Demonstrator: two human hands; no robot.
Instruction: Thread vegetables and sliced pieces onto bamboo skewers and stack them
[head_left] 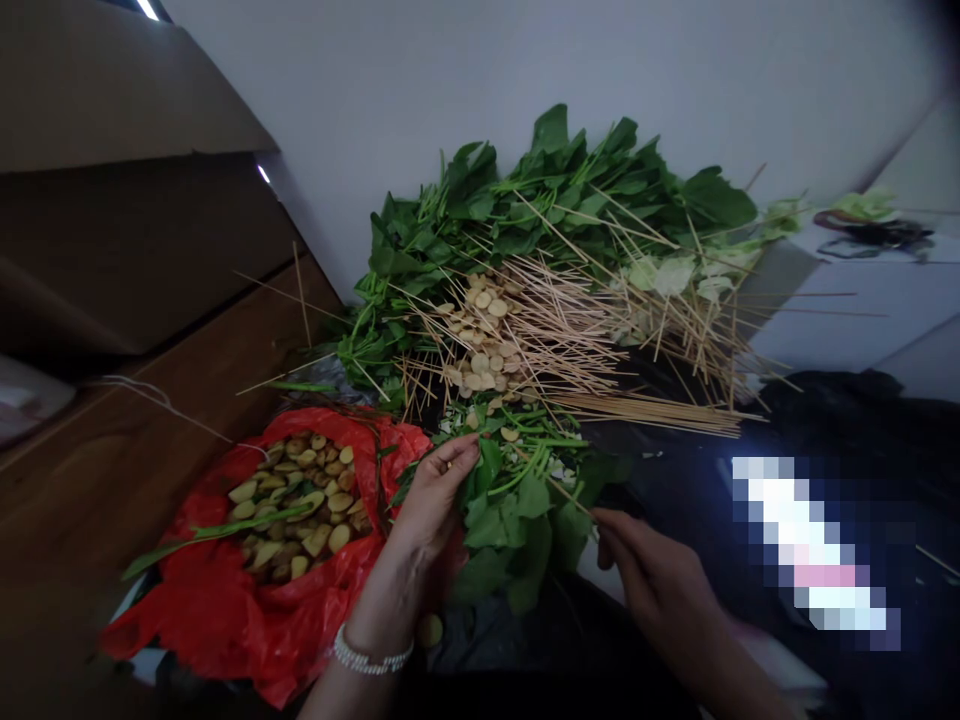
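Observation:
My left hand (437,492), with a beaded bracelet on its wrist, is closed with thumb and fingers pinching leafy greens (517,508). In my right hand (651,562), the fingers grip the end of a thin wooden skewer (571,497), which points up and left into those greens. Leaves hide the skewer's tip, so I cannot tell whether it pierces them. Just beyond my hands lie potato slices (486,372) threaded on several skewers. Behind them is a long heap of green leaves (555,170).
At left, a red plastic bag (202,620) holds cut potato pieces (296,500). A bundle of bare skewers (667,414) lies right of centre. Skewered pale cabbage (667,275) sits further back. A cardboard box (90,250) stands at far left. Black plastic (847,410) spreads at right.

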